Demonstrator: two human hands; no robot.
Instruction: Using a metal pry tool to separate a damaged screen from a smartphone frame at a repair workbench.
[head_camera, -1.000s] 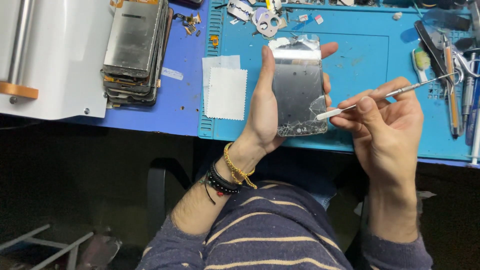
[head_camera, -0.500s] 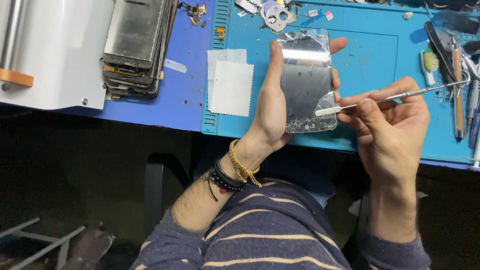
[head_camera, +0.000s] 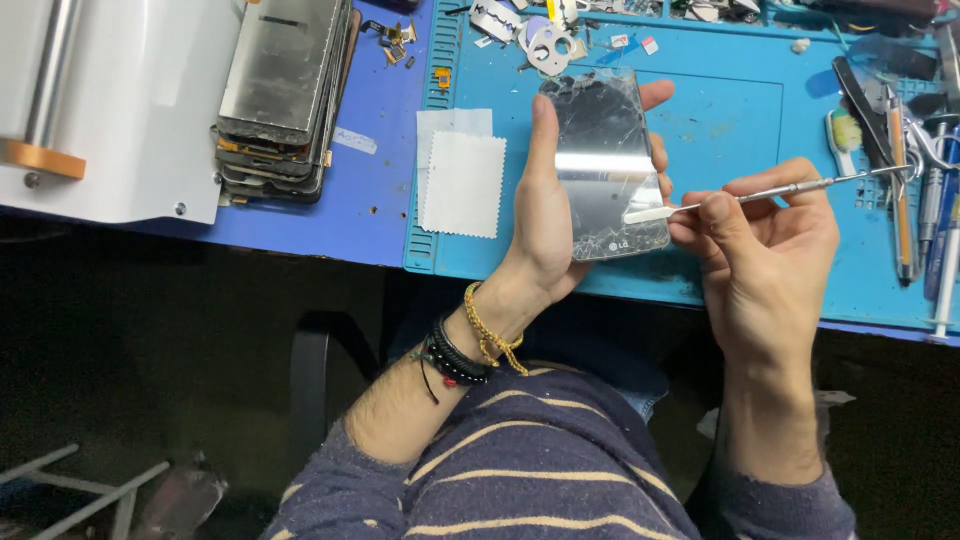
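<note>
The left hand (head_camera: 545, 215) has the cracked phone screen (head_camera: 610, 165) clasped by its edges, thumb up one side, fingertips curled round the other, glass up, just above the blue work mat (head_camera: 740, 130); the right hand (head_camera: 765, 245) pinches a thin metal spudger (head_camera: 760, 195) between thumb and fingers, its flat white tip lying on the screen's lower right edge; a white cloth (head_camera: 462, 185) sits left of the screen; a stack of old screens (head_camera: 280, 90) lies further left.
</note>
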